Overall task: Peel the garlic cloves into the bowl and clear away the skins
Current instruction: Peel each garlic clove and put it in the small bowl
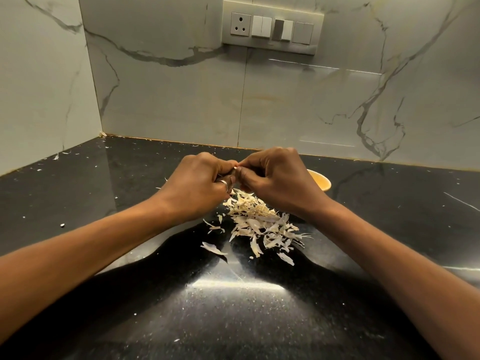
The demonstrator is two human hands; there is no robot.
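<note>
Garlic clove (235, 167): I can see only a small pale tip of it, held between the fingertips of both hands above the black surface (130, 294). The rest is hidden, so I cannot tell how much skin it carries. The left hand (197, 183), with a ring (225, 184) on one finger, is curled round it. The right hand (275, 178) pinches its tip with thumb and forefinger. Below the hands I see a loose heap of skins (262, 224), dry cream slivers, with a few strays just left of it. A yellow bowl (320, 180) stands behind the right hand, mostly hidden.
</note>
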